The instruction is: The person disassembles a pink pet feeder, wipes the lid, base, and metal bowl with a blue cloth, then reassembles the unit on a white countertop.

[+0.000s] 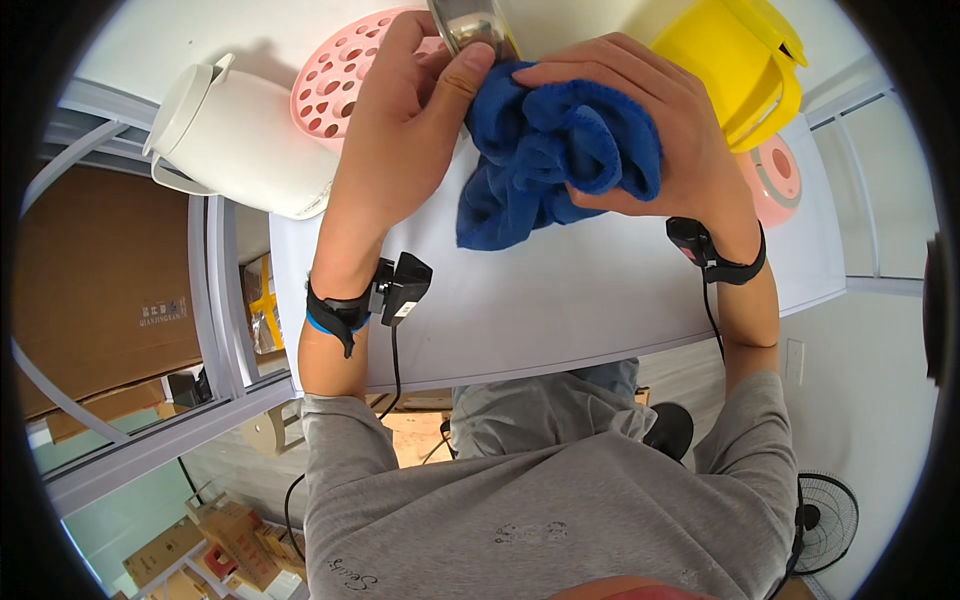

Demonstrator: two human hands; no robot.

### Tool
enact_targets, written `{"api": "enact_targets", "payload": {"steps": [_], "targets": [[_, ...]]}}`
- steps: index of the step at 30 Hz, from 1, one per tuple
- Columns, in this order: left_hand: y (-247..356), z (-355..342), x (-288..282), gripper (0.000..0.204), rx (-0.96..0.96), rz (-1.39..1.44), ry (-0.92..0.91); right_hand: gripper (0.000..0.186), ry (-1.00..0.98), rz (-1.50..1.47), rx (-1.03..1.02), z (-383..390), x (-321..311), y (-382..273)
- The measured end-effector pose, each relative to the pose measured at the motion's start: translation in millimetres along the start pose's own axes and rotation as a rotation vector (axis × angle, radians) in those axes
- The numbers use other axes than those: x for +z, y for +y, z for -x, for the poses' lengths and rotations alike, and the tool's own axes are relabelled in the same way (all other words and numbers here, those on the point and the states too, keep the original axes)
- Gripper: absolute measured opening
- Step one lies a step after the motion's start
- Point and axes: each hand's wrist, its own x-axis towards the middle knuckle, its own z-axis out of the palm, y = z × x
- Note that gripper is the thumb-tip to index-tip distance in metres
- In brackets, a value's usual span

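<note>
At the far side of the white table [520, 310], my left hand [415, 110] grips a shiny metal, round-rimmed vessel [472, 22], thumb along its near edge. The view's top edge cuts the vessel off, so its full shape is hidden. My right hand [660, 130] is closed round a bunched blue cloth [555, 150], pressed up close to the vessel. A loose corner of the cloth hangs toward me. Whether the cloth touches the metal I cannot tell for sure.
A white jug [245, 140] with a lid and a pink perforated round rack [335, 80] stand at the left. Right of my hands are a yellow jug [715, 65] and a pink round object [778, 180]. Cables run from both wrist devices. A fan [828, 520] stands lower right.
</note>
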Motion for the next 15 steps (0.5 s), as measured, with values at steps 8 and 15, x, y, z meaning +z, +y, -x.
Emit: {"api": "enact_targets", "payload": {"steps": [8,15], "targets": [[4.8,0.2,-3.4,0.031,-0.006,-0.153,-0.024,0.078,0.034,0.074,0.038,3.8,12.7,-0.4],[17.4,1.4,-3.5,0.035,-0.072,0.103,0.1,0.076,-0.045,0.231,0.124,17.1,33.2,20.7]]}}
